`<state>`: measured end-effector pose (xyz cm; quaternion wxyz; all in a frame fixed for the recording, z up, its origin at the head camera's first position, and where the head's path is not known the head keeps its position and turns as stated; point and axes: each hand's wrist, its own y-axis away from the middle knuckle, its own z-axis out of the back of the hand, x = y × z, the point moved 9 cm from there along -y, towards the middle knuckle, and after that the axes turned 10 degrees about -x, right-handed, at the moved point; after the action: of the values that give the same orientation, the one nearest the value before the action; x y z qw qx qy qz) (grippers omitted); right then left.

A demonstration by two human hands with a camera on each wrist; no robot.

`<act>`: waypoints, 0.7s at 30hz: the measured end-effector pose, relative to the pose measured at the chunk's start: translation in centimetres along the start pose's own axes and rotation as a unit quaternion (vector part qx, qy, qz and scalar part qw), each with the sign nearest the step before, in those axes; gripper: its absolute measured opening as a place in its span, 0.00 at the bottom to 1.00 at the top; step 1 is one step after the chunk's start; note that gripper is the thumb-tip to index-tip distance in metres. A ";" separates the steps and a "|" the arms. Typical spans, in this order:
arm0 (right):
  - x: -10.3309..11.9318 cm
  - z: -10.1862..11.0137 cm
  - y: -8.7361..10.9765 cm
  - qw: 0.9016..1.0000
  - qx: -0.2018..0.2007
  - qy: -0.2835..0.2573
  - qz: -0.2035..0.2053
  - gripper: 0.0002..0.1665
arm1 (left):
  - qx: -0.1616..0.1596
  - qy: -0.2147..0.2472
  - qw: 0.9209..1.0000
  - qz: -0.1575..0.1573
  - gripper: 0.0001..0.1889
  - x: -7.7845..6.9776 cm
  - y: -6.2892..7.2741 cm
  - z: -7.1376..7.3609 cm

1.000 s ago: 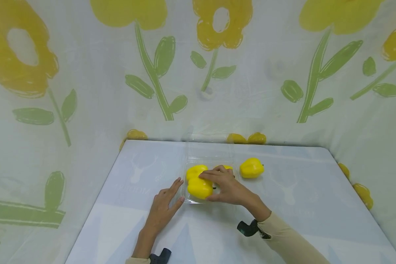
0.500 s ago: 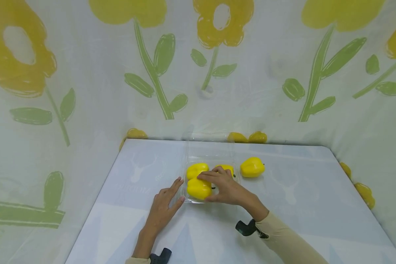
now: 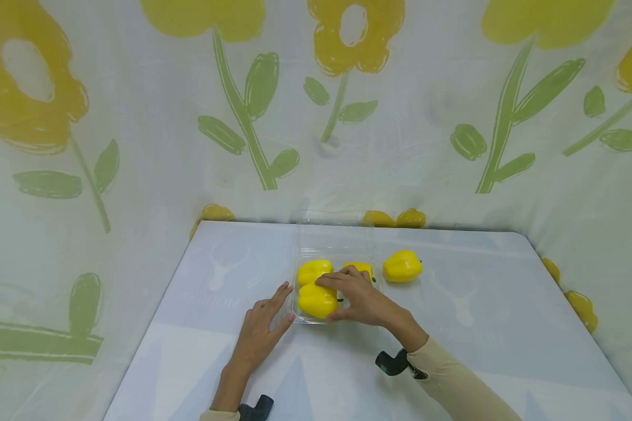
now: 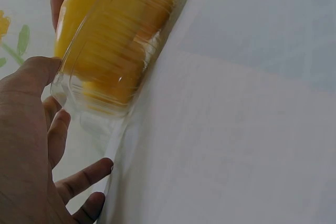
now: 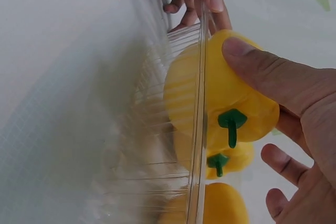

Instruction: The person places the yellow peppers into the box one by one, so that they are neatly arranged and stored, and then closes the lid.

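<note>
Clock laid on the pale blue-and-white bench (image 3: 495,286), 12 toward its far edge, hub at the transparent ribbed plastic tray (image 5: 199,129). Nearest: beige cloth sleeves (image 3: 466,380) at 5 and 7, each with a small black wrist camera (image 3: 392,362).

Next, left hand (image 3: 262,324) at 8: fingers spread, fairly straight, holding nothing; thumb touching the tray's corner in the left wrist view.

Right hand (image 3: 366,299) at 4: pinching the near glossy yellow bell pepper (image 3: 315,301) between thumb and fingers, gap just pepper-wide; lower fingers loosely bent, on nothing.

Key relation: near pepper at 9 from the right palm, within the fingers' span. Long axis roughly 9 to 3, green stem toward the palm. Right hand on it, left just apart. Placed at 7 in the tray, top above the rim; cannot tell if bearing on the floor.

Farther: second yellow pepper (image 3: 313,270) at 11 in the tray; third (image 3: 361,268) at 1, partly hidden by the right hand; fourth (image 3: 402,266) outside, on the bench at 2. Transparent lid (image 3: 334,238) folded back at 12.

Printing: pale deer head (image 3: 220,275) at 10, faint lettering (image 3: 210,297) below, unreadable. No brand made out.

Farthest: white cloth backdrop (image 3: 405,169) with yellow flowers.
</note>
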<state>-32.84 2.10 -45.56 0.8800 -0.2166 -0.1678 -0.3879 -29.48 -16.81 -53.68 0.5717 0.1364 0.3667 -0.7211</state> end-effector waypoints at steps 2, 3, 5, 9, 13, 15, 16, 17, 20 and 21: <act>-0.2 -0.2 0.0 1.000 0.002 -0.005 -0.008 0.44 | -0.001 0.000 1.000 0.000 0.31 0.0 0.0 0.0; -0.3 -0.3 -0.1 1.000 0.004 -0.007 -0.012 0.44 | -0.001 0.001 1.000 0.000 0.31 0.0 0.0 0.0; -0.6 -0.5 -0.1 1.000 0.009 -0.011 -0.020 0.44 | 0.000 0.001 1.000 -0.003 0.31 0.0 0.0 -0.1; -0.9 -0.9 0.0 1.000 0.018 -0.008 -0.023 0.43 | 0.004 0.001 1.000 -0.006 0.32 0.0 0.0 -0.2; -1.0 -1.1 0.0 1.000 0.022 0.006 -0.009 0.43 | 0.001 -0.001 1.000 -0.003 0.32 0.0 -0.1 -0.2; -1.0 -1.2 -0.1 1.000 0.023 0.012 0.000 0.43 | 0.000 -0.002 1.000 0.000 0.32 0.0 -0.1 -0.1; -0.9 -1.2 -0.2 1.000 0.023 0.017 0.005 0.43 | 0.001 -0.003 1.000 0.001 0.32 0.0 -0.1 -0.1; -0.9 -1.2 -0.2 0.999 0.023 0.023 0.010 0.43 | 0.001 -0.004 1.000 0.002 0.32 0.0 -0.1 -0.1; -0.7 -1.1 -0.4 0.998 0.020 0.046 0.032 0.43 | 0.004 -0.008 1.000 0.005 0.32 0.1 0.0 -0.1; -0.6 -1.1 -0.4 0.998 0.018 0.055 0.041 0.44 | 0.005 -0.008 1.000 0.005 0.32 0.1 0.0 -0.1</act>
<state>-33.38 1.61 -46.65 0.9066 -0.1860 -0.1174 -0.3601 -29.56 -16.83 -53.81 0.5780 0.1352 0.3579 -0.7208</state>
